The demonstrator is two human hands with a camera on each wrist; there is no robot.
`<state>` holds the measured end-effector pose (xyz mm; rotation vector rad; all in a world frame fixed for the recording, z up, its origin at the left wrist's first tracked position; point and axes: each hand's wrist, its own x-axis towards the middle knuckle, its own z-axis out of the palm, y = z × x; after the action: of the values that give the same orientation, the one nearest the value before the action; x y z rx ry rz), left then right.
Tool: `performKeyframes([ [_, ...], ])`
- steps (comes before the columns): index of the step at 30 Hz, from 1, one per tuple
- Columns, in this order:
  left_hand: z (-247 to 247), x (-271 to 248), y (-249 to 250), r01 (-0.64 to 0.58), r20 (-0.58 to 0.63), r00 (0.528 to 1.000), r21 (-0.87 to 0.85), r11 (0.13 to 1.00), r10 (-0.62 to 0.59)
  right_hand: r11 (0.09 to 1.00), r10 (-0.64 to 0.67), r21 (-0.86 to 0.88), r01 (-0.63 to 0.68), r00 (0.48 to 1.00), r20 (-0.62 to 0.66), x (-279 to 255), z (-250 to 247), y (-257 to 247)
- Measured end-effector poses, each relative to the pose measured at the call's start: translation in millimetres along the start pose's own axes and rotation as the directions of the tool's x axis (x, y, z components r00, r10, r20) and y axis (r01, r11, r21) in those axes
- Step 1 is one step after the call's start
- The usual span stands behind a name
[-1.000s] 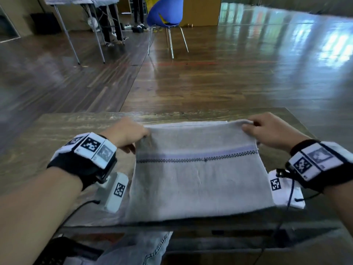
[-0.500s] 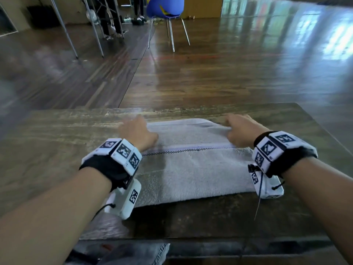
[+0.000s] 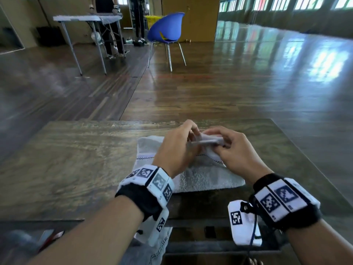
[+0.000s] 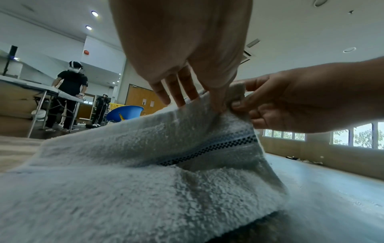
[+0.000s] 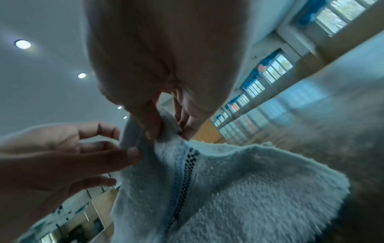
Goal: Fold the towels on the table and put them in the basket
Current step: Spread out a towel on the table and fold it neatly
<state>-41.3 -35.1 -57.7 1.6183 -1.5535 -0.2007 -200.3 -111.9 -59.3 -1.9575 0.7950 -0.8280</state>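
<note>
A pale grey towel [image 3: 206, 175] with a dark checked stripe lies folded on the wooden table [image 3: 76, 159]. My right hand [image 3: 219, 144] pinches the towel's far right corner between thumb and fingers and holds it a little above the table. The right wrist view shows that pinch [image 5: 166, 133] on the bunched towel [image 5: 228, 189]. My left hand [image 3: 191, 138] is close beside it. Its fingers [image 4: 176, 98] are nearly straight, and its thumb touches the towel [image 4: 145, 180] next to the right hand [image 4: 236, 102]. No basket is in view.
The table's far edge runs just beyond the hands, with wooden floor past it. A blue chair [image 3: 166, 27] stands further back. At the back left there is a folding table [image 3: 86, 18] with a person behind it.
Both hands were apart on the towel's far edge, laying the fold flat. They have come together at the far right corner, which the right hand has lifted.
</note>
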Motion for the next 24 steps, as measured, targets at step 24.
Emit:
performKeyframes([
  [24, -9.0, -10.4, 53.4, 0.158, 0.263, 0.956, -0.097, 0.983, -0.128, 0.982, -0.135, 0.096, 0.164, 0.958, -0.254, -26.1, -29.9, -7.9],
])
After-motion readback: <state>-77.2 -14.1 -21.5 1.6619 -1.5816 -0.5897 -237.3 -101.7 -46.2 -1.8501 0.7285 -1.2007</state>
